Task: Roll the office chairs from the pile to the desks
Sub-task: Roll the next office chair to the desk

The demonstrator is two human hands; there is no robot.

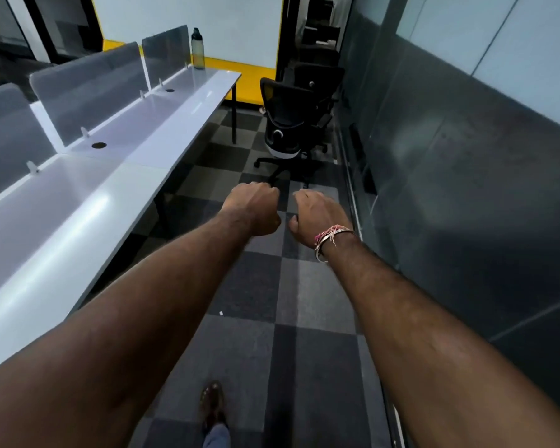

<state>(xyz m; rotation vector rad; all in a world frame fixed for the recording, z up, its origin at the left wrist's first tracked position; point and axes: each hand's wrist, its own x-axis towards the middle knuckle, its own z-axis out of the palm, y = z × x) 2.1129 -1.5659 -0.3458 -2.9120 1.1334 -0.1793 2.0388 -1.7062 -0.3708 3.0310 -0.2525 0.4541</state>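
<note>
A black mesh-back office chair (288,114) on castors stands ahead in the aisle, past the far end of the long white desk (110,176). Behind it, more black chairs (319,76) crowd a dark corner by the wall. Both my arms reach forward over the carpet, short of the nearest chair. My left hand (256,208) and my right hand (314,215) hang from the wrists, backs up, fingers drooping loosely curled and holding nothing. A bracelet and threads circle my right wrist.
Grey divider panels (88,88) run along the desk's far side, and a dark water bottle (198,48) stands at its end. A dark glass wall (450,156) closes the right side. The aisle is checkered carpet (272,286); my foot (212,402) shows below.
</note>
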